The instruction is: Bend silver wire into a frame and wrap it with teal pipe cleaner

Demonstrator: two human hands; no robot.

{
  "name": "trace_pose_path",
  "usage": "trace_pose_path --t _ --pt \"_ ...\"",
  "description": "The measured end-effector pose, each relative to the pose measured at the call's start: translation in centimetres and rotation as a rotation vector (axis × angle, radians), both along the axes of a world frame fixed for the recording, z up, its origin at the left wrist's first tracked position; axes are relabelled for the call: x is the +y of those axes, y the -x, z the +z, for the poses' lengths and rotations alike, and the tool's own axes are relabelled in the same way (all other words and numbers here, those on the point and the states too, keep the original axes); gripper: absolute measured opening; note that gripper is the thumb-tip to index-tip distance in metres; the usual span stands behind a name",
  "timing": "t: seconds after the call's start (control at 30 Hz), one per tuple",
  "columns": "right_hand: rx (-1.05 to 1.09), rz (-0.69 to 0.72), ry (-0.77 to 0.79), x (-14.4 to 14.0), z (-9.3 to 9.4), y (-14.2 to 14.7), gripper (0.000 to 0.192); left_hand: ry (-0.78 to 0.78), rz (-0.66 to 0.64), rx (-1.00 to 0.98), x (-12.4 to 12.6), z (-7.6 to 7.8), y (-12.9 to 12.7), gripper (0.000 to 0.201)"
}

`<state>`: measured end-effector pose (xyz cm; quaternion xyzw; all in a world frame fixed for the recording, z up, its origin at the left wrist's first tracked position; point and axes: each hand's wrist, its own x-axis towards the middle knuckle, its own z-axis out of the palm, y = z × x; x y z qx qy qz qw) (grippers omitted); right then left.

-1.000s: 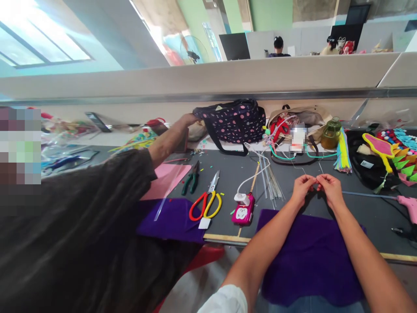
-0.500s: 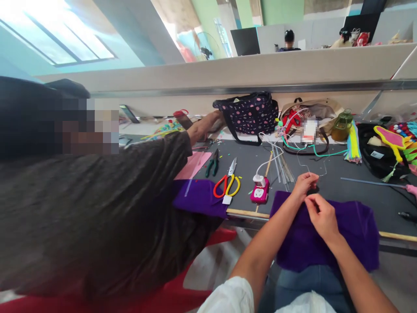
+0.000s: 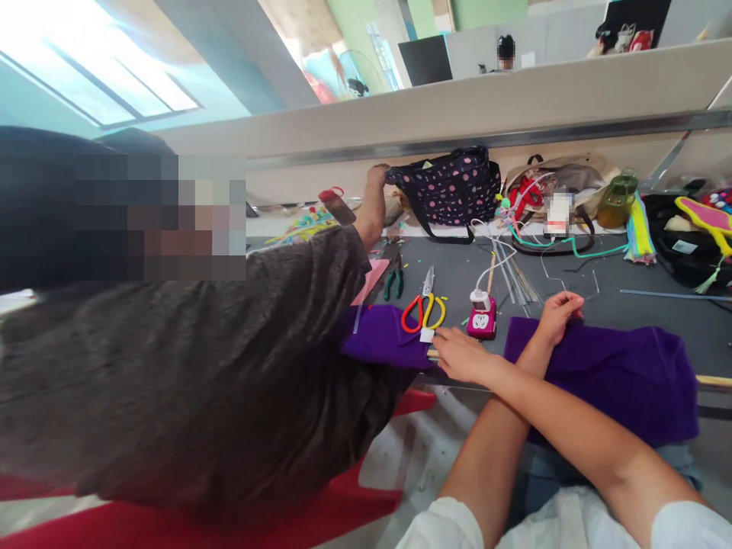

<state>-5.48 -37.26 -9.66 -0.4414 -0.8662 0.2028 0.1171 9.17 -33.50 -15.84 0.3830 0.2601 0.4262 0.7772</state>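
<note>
My left hand is closed in a pinch above a purple cloth, holding a thin bent wire whose ends rise over the grey table. Crossing over my left forearm, my right hand stretches to the left with its fingers apart. Its fingertips are close to the white tag at the scissors, which have one red and one yellow handle. I cannot tell whether they touch the tag. The scissors lie partly on another purple cloth.
Around lie a pink socket block with a white charger, green-handled pliers, thin rods and a phone. A dotted bag stands behind. On my left, a co-worker in a dark shirt reaches towards the bag.
My right hand has left the spot beside my left hand and moved left across my forearm towards the scissors. The co-worker's hand has risen to the bag. The view has shifted slightly.
</note>
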Motion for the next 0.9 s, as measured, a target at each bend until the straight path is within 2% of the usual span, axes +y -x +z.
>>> trace_pose_path --t 0.1,0.2,0.3,0.4,0.5,0.57,0.67,0.73,0.83,0.9 --pt "-0.043 0.047 0.008 2.7 -0.3 1.3 0.046 0.062 0.030 -0.055 0.2 -0.1 0.1 0.042" --pt "-0.107 0.042 0.033 4.4 -0.5 2.1 0.039 0.055 0.013 -0.052 0.3 -0.2 0.1 0.041" --pt "-0.155 0.008 0.020 4.2 -0.7 2.7 0.035 0.071 0.012 -0.057 0.2 -0.1 0.1 0.042" --pt "-0.195 0.022 -0.007 2.9 -0.6 2.9 0.046 0.079 0.009 -0.050 0.2 0.1 0.2 0.042" --pt "-0.179 0.097 -0.068 2.2 0.5 2.5 0.040 0.074 0.013 -0.050 0.2 0.3 0.3 0.042" --pt "-0.109 0.091 -0.157 2.2 1.9 1.8 0.032 0.062 0.008 -0.044 0.3 0.4 0.3 0.041" --pt "0.111 -0.074 -0.269 1.4 4.6 -0.3 0.031 0.024 -0.018 -0.021 0.3 0.4 0.3 0.038" --pt "0.313 -0.163 -0.331 -0.2 6.2 -2.5 0.032 0.005 -0.024 -0.007 0.3 0.4 0.3 0.035" --pt "0.648 -0.264 -0.501 -4.3 7.9 -7.5 0.028 0.023 -0.003 0.013 0.5 0.3 0.2 0.032" --pt "0.805 -0.285 -0.607 -7.4 8.2 -11.5 0.025 0.068 0.026 0.031 0.7 0.3 0.1 0.031"
